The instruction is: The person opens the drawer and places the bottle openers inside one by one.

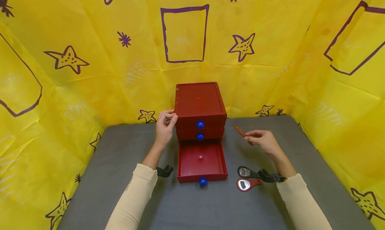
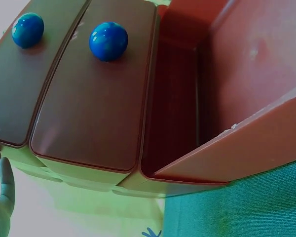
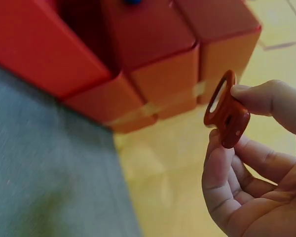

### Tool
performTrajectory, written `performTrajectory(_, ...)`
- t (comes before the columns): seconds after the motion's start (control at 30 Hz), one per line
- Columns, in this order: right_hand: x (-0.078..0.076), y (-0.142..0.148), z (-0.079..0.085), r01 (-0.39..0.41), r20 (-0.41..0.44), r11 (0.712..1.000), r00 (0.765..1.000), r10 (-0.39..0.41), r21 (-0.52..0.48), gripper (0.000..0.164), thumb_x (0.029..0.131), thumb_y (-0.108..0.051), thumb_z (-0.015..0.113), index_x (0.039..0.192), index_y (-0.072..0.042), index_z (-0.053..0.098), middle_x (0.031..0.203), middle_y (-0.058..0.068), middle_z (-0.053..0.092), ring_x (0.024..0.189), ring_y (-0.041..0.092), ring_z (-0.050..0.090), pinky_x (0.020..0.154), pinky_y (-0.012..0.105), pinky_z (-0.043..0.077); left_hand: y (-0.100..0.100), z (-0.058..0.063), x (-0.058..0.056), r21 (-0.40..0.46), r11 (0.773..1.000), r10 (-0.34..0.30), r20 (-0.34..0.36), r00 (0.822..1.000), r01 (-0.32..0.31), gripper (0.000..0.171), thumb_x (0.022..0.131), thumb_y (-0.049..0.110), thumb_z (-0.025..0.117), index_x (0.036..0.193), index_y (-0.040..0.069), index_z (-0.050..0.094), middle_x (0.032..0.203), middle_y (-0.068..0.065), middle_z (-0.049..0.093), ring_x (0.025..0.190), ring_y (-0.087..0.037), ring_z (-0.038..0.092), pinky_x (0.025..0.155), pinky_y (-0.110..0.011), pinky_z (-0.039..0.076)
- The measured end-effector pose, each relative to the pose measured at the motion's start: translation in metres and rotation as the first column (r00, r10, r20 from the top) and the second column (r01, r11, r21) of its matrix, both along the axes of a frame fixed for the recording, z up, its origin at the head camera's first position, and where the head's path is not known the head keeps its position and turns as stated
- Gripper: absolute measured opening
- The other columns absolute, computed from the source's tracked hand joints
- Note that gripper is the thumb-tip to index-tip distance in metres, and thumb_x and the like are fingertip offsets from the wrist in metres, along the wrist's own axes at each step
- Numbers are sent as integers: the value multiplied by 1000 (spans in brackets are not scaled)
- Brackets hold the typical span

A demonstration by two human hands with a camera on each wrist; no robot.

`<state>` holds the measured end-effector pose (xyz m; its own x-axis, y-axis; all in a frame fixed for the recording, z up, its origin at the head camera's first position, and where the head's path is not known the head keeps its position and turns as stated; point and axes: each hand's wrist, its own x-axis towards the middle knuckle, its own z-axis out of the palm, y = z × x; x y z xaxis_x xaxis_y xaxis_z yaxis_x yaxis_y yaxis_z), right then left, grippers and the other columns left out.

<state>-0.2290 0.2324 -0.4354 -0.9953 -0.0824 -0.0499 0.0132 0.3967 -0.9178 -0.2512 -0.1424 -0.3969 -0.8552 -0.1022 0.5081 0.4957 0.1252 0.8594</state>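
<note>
A small red chest of drawers (image 1: 198,98) stands near the back of the table, its bottom drawer (image 1: 203,177) pulled out with nothing inside it. My left hand (image 1: 164,128) rests by the chest's upper left edge, fingers at its side. Off to the right of the chest, my right hand (image 1: 264,141) pinches a red-orange bottle opener (image 3: 233,132) between thumb and fingers, held up over the table. Two more bottle openers, one black (image 1: 253,174) and one red (image 1: 254,182), lie side by side right of the drawer, below the right hand.
The two upper drawers are closed, each with a round blue knob (image 1: 200,124); the lowest knob (image 1: 203,182) sticks out toward me. A grey cloth (image 1: 129,149) covers the table. Yellow sheets (image 1: 144,49) with purple drawings hang behind and at both sides.
</note>
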Motion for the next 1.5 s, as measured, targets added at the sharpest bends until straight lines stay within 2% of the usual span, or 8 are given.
performTrajectory(0.13, 10, -11, 13, -86, -38, 996, 996, 85, -36, 35, 87, -14, 72, 109, 12, 66, 75, -10, 71, 70, 11, 64, 67, 24, 52, 0, 0, 1, 0, 1000, -4, 0, 1000, 4, 19, 93, 1, 62, 98, -17, 57, 120, -33, 53, 101, 1, 55, 81, -11, 48)
performTrajectory(0.3, 20, -24, 21, -228, -59, 971, 973, 224, -72, 31, 85, -6, 72, 107, 16, 64, 76, -6, 71, 66, 7, 61, 62, 23, 52, 1, 1, 1, -3, 1000, -4, -11, 1000, 4, 19, 93, 0, 61, 98, -18, 57, 119, -34, 53, 101, 1, 55, 81, -11, 49)
performTrajectory(0.5, 26, -48, 22, -307, -69, 951, 950, 305, -28, 27, 82, -5, 73, 103, 11, 67, 79, 4, 69, 69, 9, 62, 62, 23, 53, 1, 3, 3, -8, 1000, 7, -23, 1000, -8, 18, 93, 0, 61, 96, -18, 57, 118, -34, 53, 101, 2, 55, 80, -11, 48)
performTrajectory(0.67, 26, -69, 18, -363, -84, 931, 927, 365, 46, 24, 81, -8, 75, 99, 7, 70, 79, 7, 68, 67, 10, 61, 62, 27, 55, -1, 3, 2, -10, 1000, 13, -3, 1000, -13, 18, 93, 1, 61, 96, -17, 57, 119, -33, 53, 101, 1, 54, 81, -12, 48)
performTrajectory(0.87, 27, -90, 13, -361, -117, 925, 920, 374, 115, 23, 80, -12, 78, 95, 4, 72, 76, 6, 66, 67, 10, 57, 60, 22, 50, -1, 3, 1, -11, 1000, -3, 6, 1000, 4, 19, 93, 1, 61, 98, -17, 57, 121, -32, 53, 102, 1, 54, 82, -12, 48)
performTrajectory(1.1, 29, -120, 6, -277, -222, 924, 915, 337, 263, 19, 75, -11, 79, 89, 0, 71, 73, 3, 65, 66, 7, 55, 60, 19, 49, -1, 1, 2, -2, 1000, -1, -13, 1000, 1, 19, 93, 0, 61, 97, -17, 57, 119, -33, 53, 101, 0, 55, 81, -12, 48)
performTrajectory(1.3, 32, -143, -4, -257, -262, 893, 893, 366, 370, 16, 73, -10, 79, 85, -3, 71, 73, 1, 64, 67, 8, 55, 63, 19, 48, 0, 0, 1, 9, 1000, -2, -20, 1000, 2, 19, 93, 0, 61, 97, -18, 57, 119, -34, 53, 100, 0, 56, 81, -12, 49)
performTrajectory(1.5, 33, -166, -20, -258, -243, 834, 878, 413, 487, 17, 73, -14, 79, 85, -5, 73, 75, 0, 63, 69, 10, 54, 63, 20, 46, 0, 0, 1, 5, 1000, 4, -13, 1000, -4, 18, 93, 0, 61, 97, -17, 58, 119, -33, 53, 99, 1, 56, 82, -14, 49)
